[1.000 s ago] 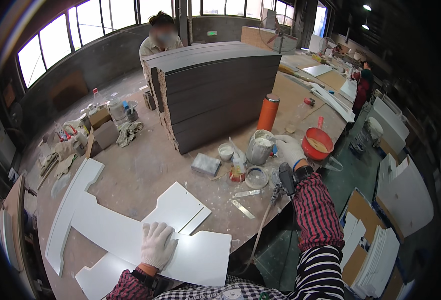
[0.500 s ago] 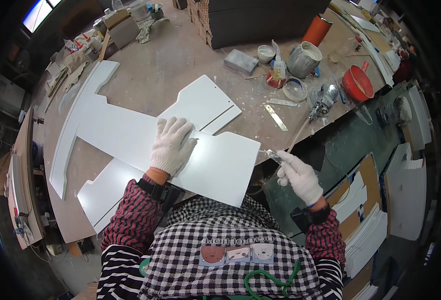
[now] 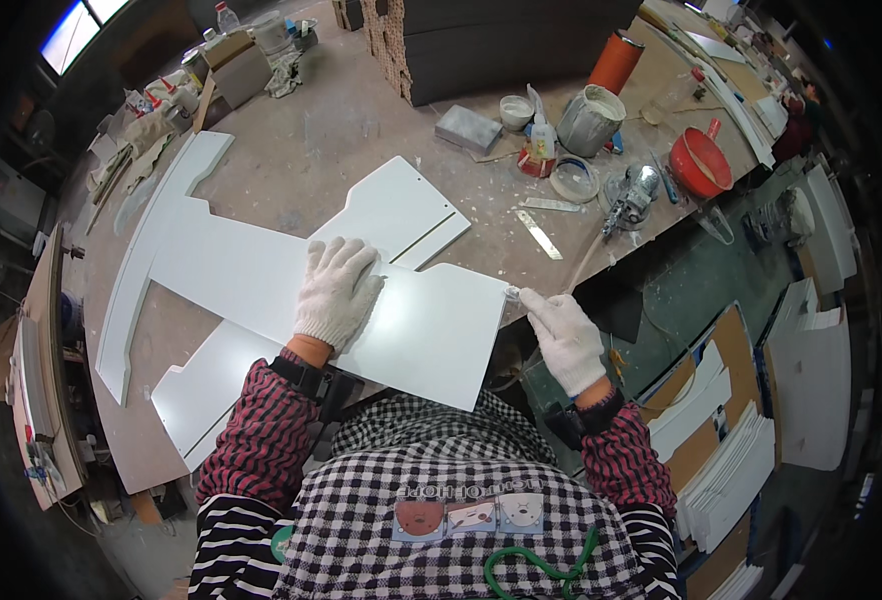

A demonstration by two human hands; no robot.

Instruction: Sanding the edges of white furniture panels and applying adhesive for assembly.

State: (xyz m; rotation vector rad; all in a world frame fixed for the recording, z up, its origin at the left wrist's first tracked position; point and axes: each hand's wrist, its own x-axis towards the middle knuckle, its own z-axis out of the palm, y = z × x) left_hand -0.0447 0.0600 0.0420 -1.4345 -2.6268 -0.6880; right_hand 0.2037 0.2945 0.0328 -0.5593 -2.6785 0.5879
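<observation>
Left hand [image 3: 335, 298] spread on white panel [image 3: 431, 325], right hand [image 3: 567, 340] pinching small tool [image 3: 512, 294], moved to panel's corner

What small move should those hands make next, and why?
Perhaps slide the right hand gently along the right edge of the white board: it pinches something small at that edge's far corner, while the left hand lies flat on the board, likely steadying it.

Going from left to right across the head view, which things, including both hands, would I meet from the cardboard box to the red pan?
Cardboard box → left hand → grey block → right hand → red pan.
</observation>
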